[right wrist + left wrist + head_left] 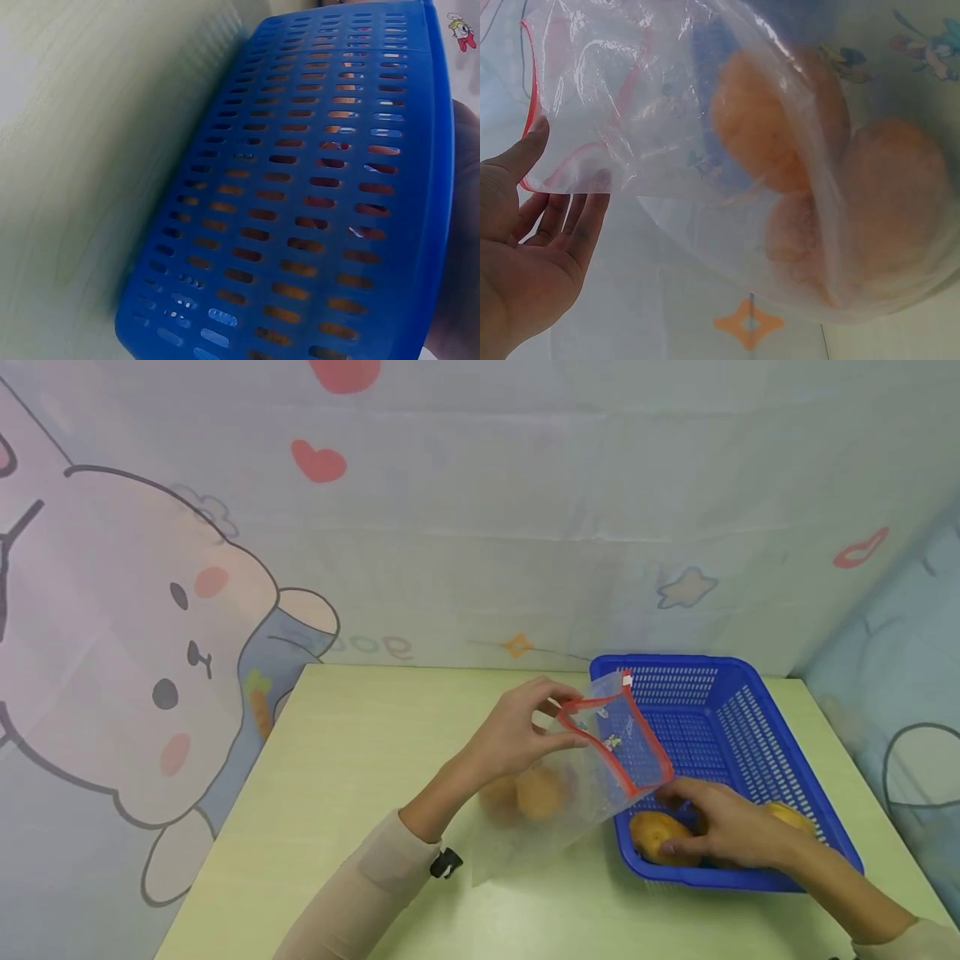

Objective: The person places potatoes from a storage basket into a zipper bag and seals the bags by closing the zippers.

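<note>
Bag [600,793] lies beside blue basket [735,880], red-edged mouth open toward it, three hazy potatoes [889,202] inside; left hand [517,731] pinches mouth edge; right hand [731,822], inside basket, touches yellow-brown potato [649,835]; grip cannot be told.

- The cloudy plastic bag edged in red [581,802] blurs the rounded orange-brown pieces [761,120] inside it.
- The bag runs off the left wrist view's top and right edges.
- The bare right hand [723,822] partly covers the rounded yellow-brown produce [656,835] in the blue slotted plastic basket [686,739]; its grip is unclear.
- The basket's wall hides most of its contents from the right wrist camera.
</note>
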A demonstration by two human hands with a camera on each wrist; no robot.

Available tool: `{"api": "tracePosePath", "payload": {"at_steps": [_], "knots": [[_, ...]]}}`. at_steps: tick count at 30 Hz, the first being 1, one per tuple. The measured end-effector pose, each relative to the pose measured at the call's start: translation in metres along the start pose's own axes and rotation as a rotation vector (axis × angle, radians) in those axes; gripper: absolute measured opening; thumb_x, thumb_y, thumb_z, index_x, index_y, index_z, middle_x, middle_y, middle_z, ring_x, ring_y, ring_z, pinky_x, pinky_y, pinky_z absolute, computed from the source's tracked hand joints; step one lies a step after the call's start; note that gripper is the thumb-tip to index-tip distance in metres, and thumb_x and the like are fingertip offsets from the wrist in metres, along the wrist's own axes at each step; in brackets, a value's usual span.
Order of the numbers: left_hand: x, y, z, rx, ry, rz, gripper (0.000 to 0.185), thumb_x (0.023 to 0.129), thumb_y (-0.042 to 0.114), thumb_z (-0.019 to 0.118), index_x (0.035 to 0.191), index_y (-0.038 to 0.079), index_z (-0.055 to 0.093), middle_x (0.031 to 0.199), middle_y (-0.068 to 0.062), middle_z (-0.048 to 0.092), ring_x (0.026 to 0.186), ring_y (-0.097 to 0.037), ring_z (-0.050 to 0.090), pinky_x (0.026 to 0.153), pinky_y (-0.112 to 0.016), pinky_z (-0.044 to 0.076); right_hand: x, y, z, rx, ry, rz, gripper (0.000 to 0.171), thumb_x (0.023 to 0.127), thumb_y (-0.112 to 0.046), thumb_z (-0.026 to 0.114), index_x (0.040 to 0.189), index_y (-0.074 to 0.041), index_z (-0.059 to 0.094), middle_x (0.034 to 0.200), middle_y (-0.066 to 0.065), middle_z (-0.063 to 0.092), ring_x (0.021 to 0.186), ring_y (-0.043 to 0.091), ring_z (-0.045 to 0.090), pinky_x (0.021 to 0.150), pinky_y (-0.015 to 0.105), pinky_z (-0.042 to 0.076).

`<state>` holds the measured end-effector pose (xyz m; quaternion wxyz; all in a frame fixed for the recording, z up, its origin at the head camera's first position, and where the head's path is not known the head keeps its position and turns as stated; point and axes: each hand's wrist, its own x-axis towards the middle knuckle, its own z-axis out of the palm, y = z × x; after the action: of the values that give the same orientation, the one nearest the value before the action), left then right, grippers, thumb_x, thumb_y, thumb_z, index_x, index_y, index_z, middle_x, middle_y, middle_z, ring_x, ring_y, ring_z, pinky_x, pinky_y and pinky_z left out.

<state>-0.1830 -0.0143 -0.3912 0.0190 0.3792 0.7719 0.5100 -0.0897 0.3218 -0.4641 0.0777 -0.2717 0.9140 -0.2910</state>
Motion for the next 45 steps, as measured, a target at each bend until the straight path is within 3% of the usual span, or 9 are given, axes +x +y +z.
{"api": "tracePosePath", "payload": {"at_steps": [7, 12, 19, 28, 35, 37, 42, 45], "knots": [[0.0, 0.001, 0.001, -0.007, -0.008, -0.012, 0.048, 0.088, 0.014, 0.089, 0.131, 0.009, 0.068, 0.116, -0.006, 0.066, 0.103, -0.015, 0.071, 0.077, -0.023, 0.063, -0.001, 0.006, 0.005, -0.088, -0.061, -0.001, 0.061, 0.087, -0.055, 0.085, 0.127, -0.013, 0.069, 0.12, -0.005, 0.071, 0.106, 0.016, 0.067, 0.088, 0.042, 0.06], [-0.001, 0.002, 0.0, -0.009, -0.008, -0.017, 0.049, 0.087, 0.014, 0.09, 0.131, 0.008, 0.068, 0.115, -0.009, 0.067, 0.104, -0.017, 0.071, 0.076, -0.023, 0.063, 0.0, 0.007, 0.005, -0.109, -0.054, -0.007, 0.058, 0.086, -0.054, 0.086, 0.126, -0.015, 0.069, 0.119, -0.007, 0.071, 0.104, 0.013, 0.066, 0.086, 0.04, 0.06], [-0.001, 0.003, -0.002, -0.002, -0.002, -0.011, 0.049, 0.087, 0.015, 0.09, 0.131, 0.008, 0.069, 0.113, -0.005, 0.067, 0.103, -0.016, 0.071, 0.076, -0.023, 0.063, 0.003, 0.009, -0.005, -0.03, 0.049, 0.03, 0.057, 0.085, -0.043, 0.09, 0.126, -0.01, 0.068, 0.113, -0.005, 0.071, 0.096, 0.009, 0.065, 0.078, 0.035, 0.061], [0.0, 0.009, -0.004, -0.02, -0.034, -0.036, 0.051, 0.088, 0.015, 0.09, 0.132, 0.006, 0.068, 0.118, -0.015, 0.066, 0.105, -0.018, 0.072, 0.077, -0.022, 0.063, 0.01, 0.007, -0.027, 0.167, 0.101, 0.21, 0.058, 0.09, -0.035, 0.088, 0.133, -0.005, 0.063, 0.122, 0.013, 0.068, 0.105, 0.028, 0.069, 0.082, 0.036, 0.062], [0.0, 0.01, -0.004, -0.007, -0.052, -0.041, 0.05, 0.089, 0.015, 0.089, 0.133, 0.006, 0.067, 0.119, -0.006, 0.066, 0.106, -0.016, 0.071, 0.077, -0.022, 0.063, 0.011, 0.009, -0.053, 0.091, 0.217, 0.18, 0.056, 0.092, -0.033, 0.086, 0.136, -0.007, 0.062, 0.127, 0.013, 0.068, 0.113, 0.034, 0.067, 0.081, 0.029, 0.062], [-0.001, 0.011, -0.004, -0.01, -0.056, -0.042, 0.05, 0.089, 0.015, 0.089, 0.133, 0.006, 0.067, 0.119, -0.005, 0.065, 0.106, -0.016, 0.071, 0.077, -0.022, 0.063, 0.012, 0.007, -0.062, 0.066, 0.255, 0.154, 0.055, 0.092, -0.029, 0.087, 0.136, -0.007, 0.062, 0.128, 0.013, 0.068, 0.113, 0.029, 0.066, 0.082, 0.026, 0.062], [-0.002, 0.011, -0.004, -0.018, -0.058, -0.048, 0.051, 0.088, 0.015, 0.089, 0.134, 0.006, 0.066, 0.12, -0.012, 0.066, 0.106, -0.016, 0.071, 0.078, -0.022, 0.063, 0.018, -0.005, -0.082, 0.046, 0.348, 0.11, 0.056, 0.089, -0.02, 0.089, 0.138, -0.009, 0.063, 0.13, 0.01, 0.066, 0.11, 0.0, 0.06, 0.083, 0.014, 0.057], [-0.003, 0.011, -0.005, -0.021, -0.054, -0.049, 0.051, 0.089, 0.016, 0.089, 0.134, 0.006, 0.067, 0.12, -0.015, 0.066, 0.106, -0.017, 0.071, 0.077, -0.022, 0.063, 0.022, -0.017, -0.089, 0.065, 0.374, 0.103, 0.057, 0.088, -0.016, 0.09, 0.138, -0.012, 0.064, 0.131, 0.006, 0.066, 0.108, -0.006, 0.058, 0.084, 0.011, 0.055]]}}
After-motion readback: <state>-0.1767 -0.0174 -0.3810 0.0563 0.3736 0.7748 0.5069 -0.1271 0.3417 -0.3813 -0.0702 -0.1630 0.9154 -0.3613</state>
